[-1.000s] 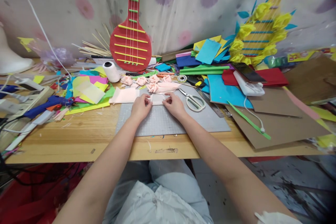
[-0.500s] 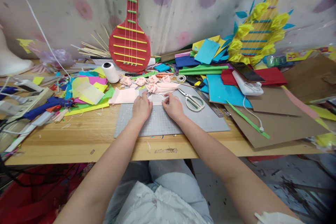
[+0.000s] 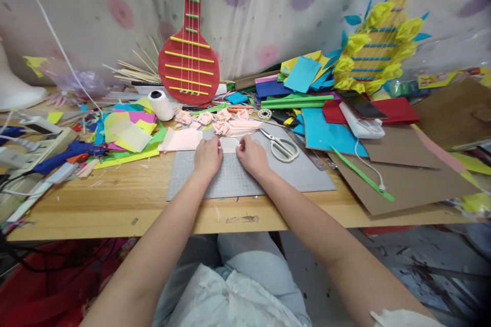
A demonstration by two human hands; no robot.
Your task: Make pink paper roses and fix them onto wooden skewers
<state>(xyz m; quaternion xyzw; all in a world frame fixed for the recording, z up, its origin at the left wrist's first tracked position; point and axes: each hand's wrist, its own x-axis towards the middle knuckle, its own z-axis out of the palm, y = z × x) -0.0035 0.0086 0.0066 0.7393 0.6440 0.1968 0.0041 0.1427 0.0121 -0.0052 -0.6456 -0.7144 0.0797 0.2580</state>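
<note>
Between both hands, a pink paper strip [image 3: 229, 146] lies on the grey mat [image 3: 268, 176]; left hand [image 3: 207, 157] and right hand [image 3: 252, 156] each pinch one end. Scissors [image 3: 282, 146] lie just right; paper flowers [image 3: 215, 118] behind, on the desk [image 3: 115, 199].

Both hands, left hand [image 3: 207, 157] and right hand [image 3: 252, 156], side by side on the cutting mat [image 3: 299, 176] atop the table [image 3: 115, 199], paper piece [image 3: 229, 145] between them, scissors [image 3: 282, 146] just right, thread spool [image 3: 160, 104] behind left, paper flowers [image 3: 215, 118] behind.
</note>
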